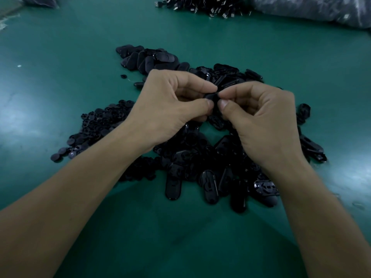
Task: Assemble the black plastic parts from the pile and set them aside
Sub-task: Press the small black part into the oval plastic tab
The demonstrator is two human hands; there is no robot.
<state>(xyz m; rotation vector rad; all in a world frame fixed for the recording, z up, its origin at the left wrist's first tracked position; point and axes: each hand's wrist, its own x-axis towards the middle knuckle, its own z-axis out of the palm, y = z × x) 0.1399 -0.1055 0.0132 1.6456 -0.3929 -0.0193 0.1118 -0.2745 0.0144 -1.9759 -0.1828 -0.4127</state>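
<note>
Black oval plastic parts are heaped in a wide pile [200, 153] on a dark green flat tabletop [60, 47], by which the view is filled. Beyond the pile, to its far right, a bulky clear plastic bag [321, 11] with dark contents is seen. Straight beyond the pile, well apart from it, a heap of black cable plugs with metal ends [200, 5] is piled. Against the pile's left side a smaller heap of small round black plastic pieces [100, 125] is spread. At the pile's far-left corner a cluster of smooth closed black oval shells [148, 59] is laid, touching the pile. Above the pile's middle the left hand [166, 105] and the right hand [261, 121] are held fingertip to fingertip, with both bare forearms stretched in over the pile's near side. A small black plastic piece [212, 96] is pinched between thumb and forefinger of each hand, the other fingers being curled under. Its shape cannot be told, since most of it is hidden by the fingertips.
</note>
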